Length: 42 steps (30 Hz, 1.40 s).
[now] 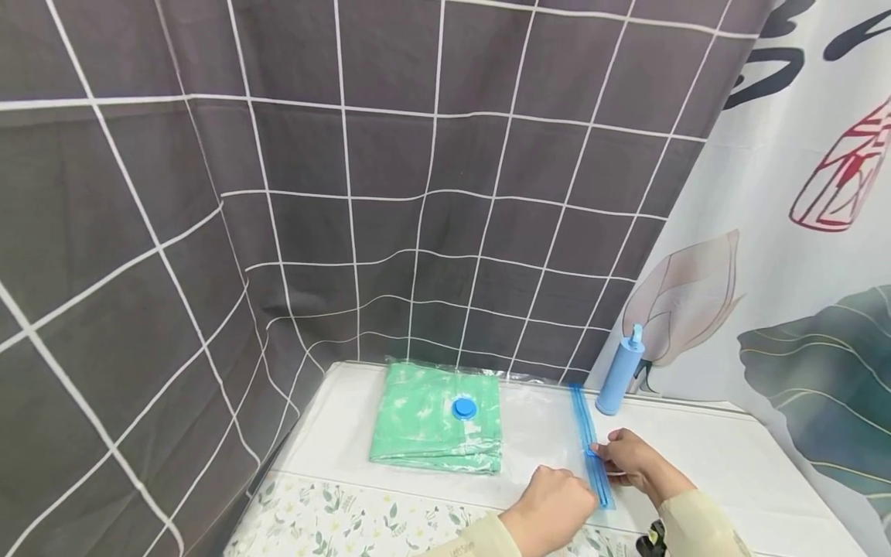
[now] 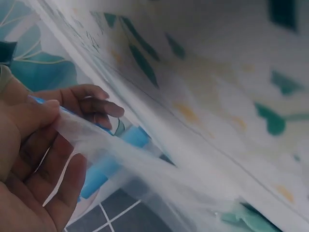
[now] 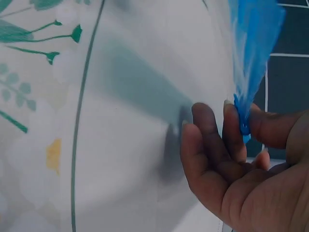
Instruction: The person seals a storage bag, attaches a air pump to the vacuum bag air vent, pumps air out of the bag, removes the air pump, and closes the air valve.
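A clear plastic vacuum storage bag lies flat with a folded green cloth inside and a round blue valve on top. Its blue zip strip runs along the right-hand end. My right hand pinches the small blue slider on that strip between thumb and forefinger, the other fingers loosely bent. Close to the strip's near end, my left hand pinches the bag's edge, as the left wrist view shows with the thumb on the plastic.
A light blue hand pump stands upright behind the strip, near the back edge. The white tabletop has a floral-patterned cover along the front. Dark gridded curtain hangs behind and to the left. A small black item is by the right sleeve.
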### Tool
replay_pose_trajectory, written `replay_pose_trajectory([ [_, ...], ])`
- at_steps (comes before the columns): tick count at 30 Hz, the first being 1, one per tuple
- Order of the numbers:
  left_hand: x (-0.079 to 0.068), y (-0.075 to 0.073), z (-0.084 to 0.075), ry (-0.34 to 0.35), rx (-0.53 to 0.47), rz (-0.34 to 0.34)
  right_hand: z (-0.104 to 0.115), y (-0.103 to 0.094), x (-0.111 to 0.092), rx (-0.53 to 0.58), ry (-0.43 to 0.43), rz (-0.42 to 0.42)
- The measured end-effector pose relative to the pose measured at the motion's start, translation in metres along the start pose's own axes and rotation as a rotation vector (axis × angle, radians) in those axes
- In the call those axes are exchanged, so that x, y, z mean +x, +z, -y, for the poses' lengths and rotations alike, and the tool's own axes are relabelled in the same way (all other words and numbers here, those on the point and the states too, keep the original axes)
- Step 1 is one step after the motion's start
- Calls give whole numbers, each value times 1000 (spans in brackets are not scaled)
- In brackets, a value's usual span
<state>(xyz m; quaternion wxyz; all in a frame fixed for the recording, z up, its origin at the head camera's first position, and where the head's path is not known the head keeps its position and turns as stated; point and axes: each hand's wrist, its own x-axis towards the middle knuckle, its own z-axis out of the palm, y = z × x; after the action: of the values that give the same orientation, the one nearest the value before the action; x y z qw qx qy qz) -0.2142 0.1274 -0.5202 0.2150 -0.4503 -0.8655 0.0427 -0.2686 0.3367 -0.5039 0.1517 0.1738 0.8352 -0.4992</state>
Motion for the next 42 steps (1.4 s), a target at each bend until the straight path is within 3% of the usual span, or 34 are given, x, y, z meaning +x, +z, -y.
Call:
replay_pose_trajectory([
  [6, -8, -6, 10, -24, 28, -35, -2, 0, 0, 42, -14, 23],
  [12, -11, -5, 15, -69, 89, 45, 0, 0, -1, 60, -31, 35],
  [20, -15, 0, 15, -24, 76, 10, 10, 0, 2, 43, -9, -23],
  [26, -14, 0, 15, -29, 79, 26, 16, 6, 8, 17, -23, -44],
  [34, -17, 2, 14, 16, 55, 35, 21, 2, 20, 15, -36, -54],
  [42, -19, 4, 14, 35, 17, -9, 29, -3, 30, 57, -59, -78],
])
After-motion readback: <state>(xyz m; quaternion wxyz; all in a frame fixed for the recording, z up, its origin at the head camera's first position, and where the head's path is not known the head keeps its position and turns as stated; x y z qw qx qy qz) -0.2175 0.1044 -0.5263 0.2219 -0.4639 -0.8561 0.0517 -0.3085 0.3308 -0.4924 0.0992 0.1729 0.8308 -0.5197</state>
